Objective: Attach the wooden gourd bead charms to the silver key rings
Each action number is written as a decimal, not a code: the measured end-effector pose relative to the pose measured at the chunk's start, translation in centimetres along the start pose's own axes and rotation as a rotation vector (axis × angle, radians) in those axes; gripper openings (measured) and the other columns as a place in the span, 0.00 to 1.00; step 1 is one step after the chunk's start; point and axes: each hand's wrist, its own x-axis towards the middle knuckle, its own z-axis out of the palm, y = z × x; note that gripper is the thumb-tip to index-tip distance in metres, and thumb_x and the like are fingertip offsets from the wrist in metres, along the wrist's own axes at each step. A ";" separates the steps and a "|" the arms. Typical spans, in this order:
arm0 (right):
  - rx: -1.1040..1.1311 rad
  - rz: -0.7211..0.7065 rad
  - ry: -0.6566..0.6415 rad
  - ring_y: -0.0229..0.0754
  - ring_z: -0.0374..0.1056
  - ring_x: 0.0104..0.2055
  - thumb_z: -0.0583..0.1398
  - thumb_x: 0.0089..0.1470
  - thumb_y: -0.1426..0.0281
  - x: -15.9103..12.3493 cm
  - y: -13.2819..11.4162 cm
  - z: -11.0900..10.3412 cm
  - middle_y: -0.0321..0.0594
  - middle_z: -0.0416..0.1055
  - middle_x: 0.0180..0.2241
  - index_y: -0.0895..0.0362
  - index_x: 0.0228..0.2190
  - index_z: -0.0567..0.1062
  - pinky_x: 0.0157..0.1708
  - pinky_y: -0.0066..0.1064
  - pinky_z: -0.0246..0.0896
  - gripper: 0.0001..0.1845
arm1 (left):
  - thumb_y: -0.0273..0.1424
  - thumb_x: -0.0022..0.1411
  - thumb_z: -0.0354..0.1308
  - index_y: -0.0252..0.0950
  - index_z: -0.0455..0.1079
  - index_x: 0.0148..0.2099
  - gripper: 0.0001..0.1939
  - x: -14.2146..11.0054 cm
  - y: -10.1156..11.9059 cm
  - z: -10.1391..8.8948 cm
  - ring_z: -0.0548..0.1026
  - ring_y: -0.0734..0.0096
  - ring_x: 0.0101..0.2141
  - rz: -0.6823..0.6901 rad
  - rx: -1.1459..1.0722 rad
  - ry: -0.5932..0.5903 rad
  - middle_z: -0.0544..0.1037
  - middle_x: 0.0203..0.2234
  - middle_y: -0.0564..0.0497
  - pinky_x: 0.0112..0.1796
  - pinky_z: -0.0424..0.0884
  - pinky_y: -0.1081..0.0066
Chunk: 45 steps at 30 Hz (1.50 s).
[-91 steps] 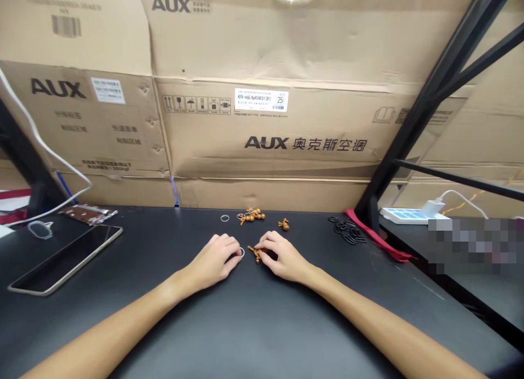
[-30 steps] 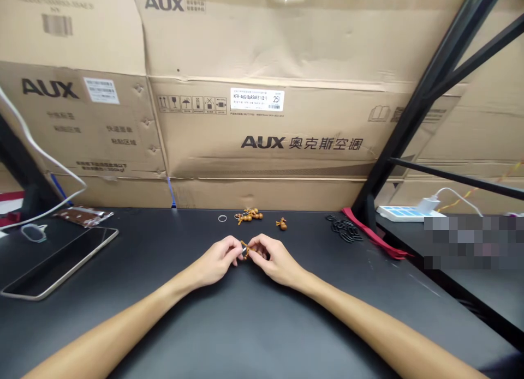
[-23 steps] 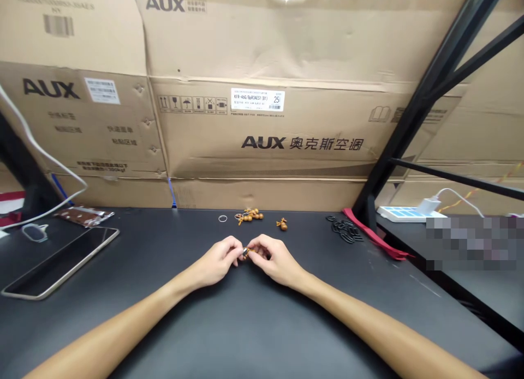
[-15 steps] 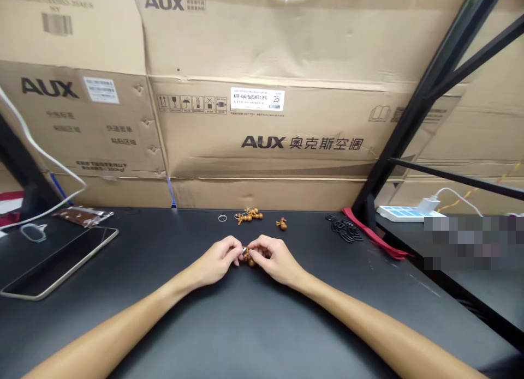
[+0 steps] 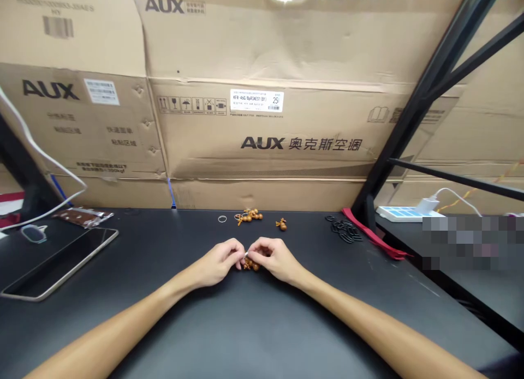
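Observation:
Close together above the black table, my left hand (image 5: 221, 263) and my right hand (image 5: 277, 259) both pinch a small silvery key ring (image 5: 246, 255) between thumb and fingers. Below the ring, between the fingertips, shows a brown wooden gourd pendant (image 5: 254, 266) with an orange cord; the fingers hide part of it. Beyond the hands lies a cluster of similar gourd pendants (image 5: 256, 216), some with rings. To its left rests a loose metal ring (image 5: 222, 222), and to its right a single gourd pendant (image 5: 283, 226).
Several black rings (image 5: 347, 230) lie at right beside a red strap (image 5: 376, 238). A phone (image 5: 61, 264), a brown packet (image 5: 85, 217) and a white cable (image 5: 45, 155) are at left. Cardboard boxes (image 5: 204, 150) wall off the back. A black metal frame (image 5: 403, 125) rises at right near a power strip (image 5: 403, 213).
The gourd pendant between my hands has shifted slightly and hangs a little more in view. The silvery ring has tilted and moved slightly right. Both hands stay in nearly the same place.

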 end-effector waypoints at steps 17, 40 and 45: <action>-0.725 -0.398 0.191 0.41 0.64 0.31 0.58 0.55 0.73 -0.5 0.3 0.4 0.39 0.70 0.28 0.55 0.28 0.72 0.33 0.32 0.58 0.05 | 0.39 0.63 0.54 0.35 0.69 0.34 0.12 -0.4 1.0 0.7 0.67 0.76 0.28 0.090 0.197 0.103 0.70 0.35 0.51 0.32 0.66 0.74; -0.661 -0.246 0.022 0.42 0.63 0.37 0.60 0.56 0.65 -0.6 0.5 -1.2 0.40 0.69 0.34 0.55 0.35 0.71 0.39 0.35 0.61 0.07 | 0.31 0.68 0.47 0.38 0.72 0.39 0.12 -0.6 -1.0 -2.0 0.68 0.63 0.40 0.425 0.778 0.085 0.70 0.42 0.45 0.44 0.65 0.63; -0.651 -0.269 -0.017 0.42 0.63 0.39 0.60 0.55 0.67 -0.7 0.3 -1.2 0.40 0.69 0.36 0.55 0.34 0.71 0.42 0.36 0.61 0.05 | 0.33 0.66 0.50 0.37 0.72 0.40 0.10 -0.7 -1.3 -2.0 0.69 0.62 0.42 0.370 0.765 0.110 0.69 0.44 0.44 0.45 0.66 0.62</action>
